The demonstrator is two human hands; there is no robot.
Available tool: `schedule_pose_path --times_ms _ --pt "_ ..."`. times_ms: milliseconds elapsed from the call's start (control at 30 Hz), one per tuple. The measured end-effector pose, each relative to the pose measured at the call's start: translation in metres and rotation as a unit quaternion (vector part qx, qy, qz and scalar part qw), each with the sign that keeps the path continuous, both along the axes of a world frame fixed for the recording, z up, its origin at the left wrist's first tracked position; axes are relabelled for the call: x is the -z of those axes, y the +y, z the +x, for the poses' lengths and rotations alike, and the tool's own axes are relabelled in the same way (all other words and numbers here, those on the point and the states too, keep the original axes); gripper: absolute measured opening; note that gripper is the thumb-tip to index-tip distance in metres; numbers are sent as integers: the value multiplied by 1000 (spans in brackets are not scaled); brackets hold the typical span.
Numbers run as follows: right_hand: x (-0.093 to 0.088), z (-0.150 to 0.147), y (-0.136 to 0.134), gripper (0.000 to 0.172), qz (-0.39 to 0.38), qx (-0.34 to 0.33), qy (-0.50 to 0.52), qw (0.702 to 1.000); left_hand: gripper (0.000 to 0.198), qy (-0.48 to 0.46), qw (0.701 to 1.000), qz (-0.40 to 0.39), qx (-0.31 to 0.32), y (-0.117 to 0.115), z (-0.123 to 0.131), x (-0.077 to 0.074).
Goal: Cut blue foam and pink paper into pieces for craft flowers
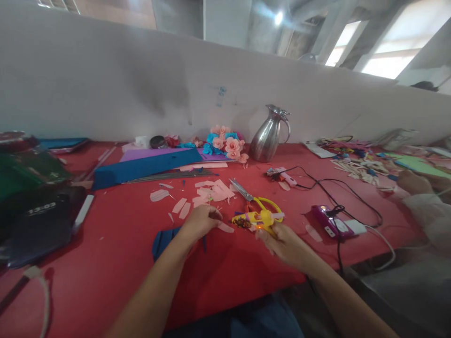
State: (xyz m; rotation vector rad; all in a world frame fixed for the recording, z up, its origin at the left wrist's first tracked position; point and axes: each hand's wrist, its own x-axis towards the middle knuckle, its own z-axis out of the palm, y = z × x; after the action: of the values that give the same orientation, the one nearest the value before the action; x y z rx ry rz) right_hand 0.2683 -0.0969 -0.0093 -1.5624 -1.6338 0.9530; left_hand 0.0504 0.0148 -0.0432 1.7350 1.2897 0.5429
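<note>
Over a red table (225,270), the left hand (201,220) pinches a petal (226,227) while the right hand (288,244) curls round a glue gun (254,216), nozzle (234,219) just beside the petal — best kept off the fingertips.

Bare forearms (157,281) — dark blue clothing (266,320)

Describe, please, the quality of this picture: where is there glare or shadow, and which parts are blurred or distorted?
In the head view, the lamp glares and the window is washed out; in the head view, a soft dark patch, perhaps shadow, marks the wall; in the head view, the sleeve is smeared at the stretched right edge, while the glue gun looks clearer.
</note>
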Motion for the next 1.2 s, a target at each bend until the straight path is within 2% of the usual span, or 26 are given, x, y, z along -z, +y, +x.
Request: schedule_pose_path --times_ms 233,467,867,1200 --pt "3 -6 7 34 22 -36 -92 995 9 19 1000 -12 -12 1 1 2" --pt "6 -8 12 37 -7 -55 -132 990 9 36 999 -37 -10 0 2 -1" --pt "10 -8 16 39 -18 -67 -139 988 11 44 999 -24 -5 1 3 -2" --pt "8 -7 20 37 10 -58 -121 991 9 20 999 -46 -13 -2 2 -3"
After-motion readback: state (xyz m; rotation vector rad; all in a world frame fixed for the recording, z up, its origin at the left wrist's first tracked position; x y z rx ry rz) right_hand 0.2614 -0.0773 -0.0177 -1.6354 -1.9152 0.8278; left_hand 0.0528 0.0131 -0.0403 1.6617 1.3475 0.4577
